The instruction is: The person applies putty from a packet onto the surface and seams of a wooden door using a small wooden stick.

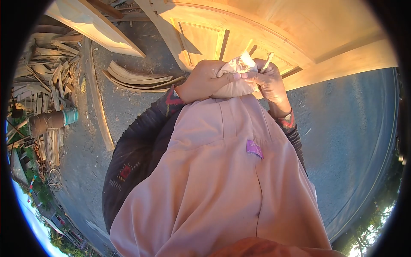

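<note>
In front of my chest, both hands hold a pale, crumpled plastic bag (pixel 234 88) with brownish, lumpy contents showing at its opening. My left hand (pixel 207 79) is wrapped round the bag's left side, its thumb pressed across the front. My right hand (pixel 267 81) grips the right side, thumb tip close to the other thumb. A thin pale stick-like piece (pixel 268 62) rises at the fingers of my right hand; its kind is unclear. What the bag contains cannot be made out.
Beyond my hands lies a wooden panelled door (pixel 282 30) in sunlight. Another wooden panel (pixel 98 28) leans at upper left. Curved wood strips (pixel 132 79) and a long plank (pixel 97 98) lie on the grey ground, near a heap of scrap wood (pixel 55 77).
</note>
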### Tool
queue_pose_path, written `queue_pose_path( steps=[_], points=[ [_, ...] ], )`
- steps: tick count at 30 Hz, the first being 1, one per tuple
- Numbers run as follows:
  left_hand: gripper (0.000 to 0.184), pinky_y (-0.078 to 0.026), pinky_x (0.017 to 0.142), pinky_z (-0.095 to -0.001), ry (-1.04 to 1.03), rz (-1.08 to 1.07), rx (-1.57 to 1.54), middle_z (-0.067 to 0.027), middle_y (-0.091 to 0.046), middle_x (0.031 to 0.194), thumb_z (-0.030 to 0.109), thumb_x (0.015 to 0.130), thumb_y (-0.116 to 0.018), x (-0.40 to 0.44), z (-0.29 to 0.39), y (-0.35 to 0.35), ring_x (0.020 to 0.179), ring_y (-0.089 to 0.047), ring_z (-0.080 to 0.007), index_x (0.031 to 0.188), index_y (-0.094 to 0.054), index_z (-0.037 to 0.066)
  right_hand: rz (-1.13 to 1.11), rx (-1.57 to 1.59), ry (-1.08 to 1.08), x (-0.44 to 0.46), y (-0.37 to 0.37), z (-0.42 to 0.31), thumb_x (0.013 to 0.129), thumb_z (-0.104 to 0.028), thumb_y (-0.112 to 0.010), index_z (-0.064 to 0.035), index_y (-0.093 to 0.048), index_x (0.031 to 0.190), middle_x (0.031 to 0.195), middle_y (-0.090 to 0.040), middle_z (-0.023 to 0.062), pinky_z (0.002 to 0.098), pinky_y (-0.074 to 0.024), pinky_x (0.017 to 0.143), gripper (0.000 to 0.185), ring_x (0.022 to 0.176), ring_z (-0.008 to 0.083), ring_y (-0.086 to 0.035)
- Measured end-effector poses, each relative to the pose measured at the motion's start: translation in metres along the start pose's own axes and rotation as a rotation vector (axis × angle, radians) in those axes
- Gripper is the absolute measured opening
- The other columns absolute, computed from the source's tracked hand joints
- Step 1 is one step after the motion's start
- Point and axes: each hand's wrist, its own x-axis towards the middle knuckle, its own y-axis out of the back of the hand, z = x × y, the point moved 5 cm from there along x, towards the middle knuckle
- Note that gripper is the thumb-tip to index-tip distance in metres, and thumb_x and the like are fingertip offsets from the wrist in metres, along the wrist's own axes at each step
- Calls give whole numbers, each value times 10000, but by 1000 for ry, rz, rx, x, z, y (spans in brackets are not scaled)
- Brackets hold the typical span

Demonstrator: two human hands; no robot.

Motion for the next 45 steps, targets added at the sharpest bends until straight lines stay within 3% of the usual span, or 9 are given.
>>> queue_pose_path(
  steps=[4, 8, 12, 20, 26, 33, 38, 42, 45],
  points=[
    [306, -487, 656, -275, -7, 68, -158, -99, -669, 827, 257, 894, -631, -1, -10, -3, 720, -609, -120, 1018, -649, -22, 103, 361, -85, 3, -17, 11, 851, -137, -695, 43, -601, 1038, 840, -620, 25, 223, -425, 605, 276, 732, 64, -556],
    [292, -494, 675, -269, 121, 93, -116, -93, -670, 863, 225, 912, -604, 0, -32, 4, 743, -614, -115, 1052, -633, -29, 249, -521, -40, -4, 29, -15, 935, -253, -587, 16, -603, 1147, 879, -613, 27, 255, -429, 627, 343, 723, 106, -556],
    [290, -500, 671, -273, 106, 116, -130, -75, -669, 854, 206, 922, -585, 2, -20, 3, 749, -614, -103, 1082, -622, -34, 364, -887, 229, -36, 2, -62, 948, -229, -537, -14, -566, 1260, 788, -583, 107, 297, -439, 634, 380, 697, 193, -570],
    [304, -499, 666, -277, 61, 142, -174, -82, -670, 855, 202, 922, -577, 5, -17, 0, 738, -614, -105, 1124, -618, -21, 471, -1039, 339, -38, -28, -56, 875, -91, -609, -46, -680, 1066, 890, -668, 172, 324, -516, 672, 208, 782, 280, -672],
    [322, -490, 625, -335, 24, 175, 149, -154, -643, 745, 257, 894, -558, 12, -6, 3, 657, -636, -215, 1051, -630, -15, 467, -904, 296, -31, -23, -40, 865, -78, -612, -36, -677, 1064, 875, -669, 168, 317, -518, 645, 213, 724, 250, -671],
    [294, -468, 593, -404, 70, 86, 678, -213, -609, 727, 275, 883, -548, 20, 16, 13, 668, -612, -366, 975, -635, 10, 363, -277, -20, -10, -14, -13, 889, -94, -618, 14, -668, 1053, 809, -660, 58, 215, -475, 558, 202, 603, 86, -571],
    [300, -471, 587, -389, 27, 142, 581, -188, -621, 718, 285, 897, -539, 23, 1, 23, 660, -620, -343, 1000, -639, 22, 229, 201, -164, 4, -14, 1, 889, -79, -619, 30, -641, 1039, 771, -634, 51, 190, -425, 492, 187, 563, 82, -533],
    [289, -478, 594, -347, 39, 137, 434, -166, -635, 718, 260, 904, -541, 24, -3, 31, 648, -638, -257, 1013, -645, 14, 201, 273, -205, 8, -16, 1, 893, -71, -610, 42, -625, 1043, 769, -635, 60, 189, -421, 488, 188, 558, 86, -530],
    [307, -495, 614, -373, 151, 134, 128, -197, -628, 729, 242, 887, -540, 23, -12, 36, 658, -646, -288, 1013, -630, -23, 242, 248, -163, 9, -11, -14, 900, -73, -599, 36, -622, 1054, 792, -649, 76, 196, -432, 497, 190, 559, 90, -533]
  ],
)
